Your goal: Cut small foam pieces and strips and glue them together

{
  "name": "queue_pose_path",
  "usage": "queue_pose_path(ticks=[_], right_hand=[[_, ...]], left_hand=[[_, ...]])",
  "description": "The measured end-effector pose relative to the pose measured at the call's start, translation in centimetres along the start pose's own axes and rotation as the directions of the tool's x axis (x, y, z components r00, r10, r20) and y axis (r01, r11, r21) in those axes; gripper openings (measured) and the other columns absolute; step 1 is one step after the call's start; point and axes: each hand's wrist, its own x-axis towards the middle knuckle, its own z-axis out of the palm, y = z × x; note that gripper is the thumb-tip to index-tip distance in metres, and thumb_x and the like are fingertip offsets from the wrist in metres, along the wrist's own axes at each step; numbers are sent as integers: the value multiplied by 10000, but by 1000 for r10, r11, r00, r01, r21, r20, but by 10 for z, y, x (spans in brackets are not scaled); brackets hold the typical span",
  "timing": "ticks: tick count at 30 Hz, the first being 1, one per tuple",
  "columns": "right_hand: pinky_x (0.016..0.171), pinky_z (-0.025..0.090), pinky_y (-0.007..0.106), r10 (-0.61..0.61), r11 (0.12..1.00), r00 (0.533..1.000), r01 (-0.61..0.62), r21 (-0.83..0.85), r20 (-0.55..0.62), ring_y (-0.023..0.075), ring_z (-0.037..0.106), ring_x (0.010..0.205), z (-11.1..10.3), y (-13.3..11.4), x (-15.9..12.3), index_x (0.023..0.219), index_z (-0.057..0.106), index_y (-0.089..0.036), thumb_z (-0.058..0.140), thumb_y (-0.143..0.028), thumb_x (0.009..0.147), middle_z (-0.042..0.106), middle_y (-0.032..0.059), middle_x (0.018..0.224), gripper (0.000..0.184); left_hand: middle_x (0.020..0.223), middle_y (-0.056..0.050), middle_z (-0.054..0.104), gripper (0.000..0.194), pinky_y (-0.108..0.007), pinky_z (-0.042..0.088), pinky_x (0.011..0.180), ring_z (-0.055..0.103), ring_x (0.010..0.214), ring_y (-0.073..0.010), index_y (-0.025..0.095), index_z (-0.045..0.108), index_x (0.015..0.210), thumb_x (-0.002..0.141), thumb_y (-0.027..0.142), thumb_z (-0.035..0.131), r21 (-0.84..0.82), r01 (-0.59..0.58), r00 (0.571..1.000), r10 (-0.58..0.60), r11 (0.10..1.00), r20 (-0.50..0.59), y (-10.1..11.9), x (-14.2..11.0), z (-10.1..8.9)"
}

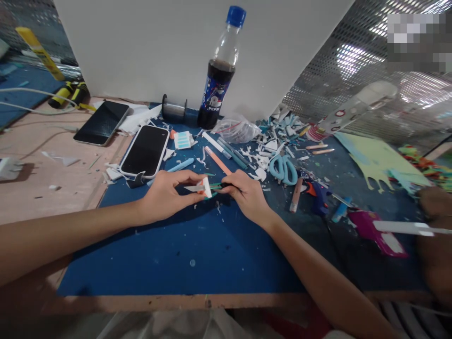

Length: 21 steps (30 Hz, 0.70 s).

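While left hand (165,197) pinches one white piece (207,188), right hand (247,195) one tool (216,186), two phones (144,151) (102,123)

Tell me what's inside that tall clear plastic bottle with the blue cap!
Dark liquid shows in the bottle above and below its blue printed label, which covers the part behind it.

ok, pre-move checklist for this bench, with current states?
1. White-and-orange piece gripped: ok, between the left hand's thumb and fingers.
2. Green tool in grip: ok, in the right hand, up close to the piece.
3. Left fingertips out of the tool tip's way: cannot tell, too small.
4. Scissors set down: ok, lying beyond the right hand.
5. Blue mat free of scraps: not ok, white scraps lie scattered beyond the hands.
6. Cola bottle capped: ok, blue cap on.
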Motion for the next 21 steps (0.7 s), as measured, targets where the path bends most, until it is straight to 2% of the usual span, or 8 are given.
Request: queue_pose_path(ticks=[5, 9, 15, 21], right_hand=[[568, 373, 269, 32, 999, 999, -32, -3, 28, 146, 494, 621, -2, 2, -2, 823, 624, -204, 393, -489, 935, 606, 22, 671, 383], [576, 366, 269, 47, 999, 999, -47, 6, 18, 145, 487, 628, -4, 5, -4, 814, 630, -204, 417, -469, 935, 605, 19, 671, 360], [565, 361, 268, 78, 997, 997, -78, 29, -2, 143, 488, 622, 0, 8, -5, 819, 641, -203, 452, -432, 935, 614, 18, 685, 319], [584, 389, 281, 119, 990, 993, -118, 71, -9, 152, 502, 643, 3, 2, -5, 808, 644, -212, 435, -475, 930, 640, 25, 710, 358]], left_hand=[[870, -32, 749, 234, -218, 612, 725, 719, 783, -170, 152, 712, 937, 719, 227, 752, 8, -37, 999, 38, 999, -25, -1, -1, 0], [936, -52, 748, 220, -229, 616, 722, 723, 792, -180, 151, 710, 943, 730, 201, 739, -20, -63, 997, 62, 998, -42, -1, -1, 0], [873, -59, 752, 167, -255, 614, 694, 721, 798, -204, 144, 715, 878, 725, 210, 736, -56, -62, 997, 59, 997, -55, 0, 0, 0], [832, -42, 751, 169, -313, 609, 662, 701, 726, -197, 172, 722, 853, 696, 230, 748, -73, -30, 998, 26, 997, -53, 0, 0, 1]])
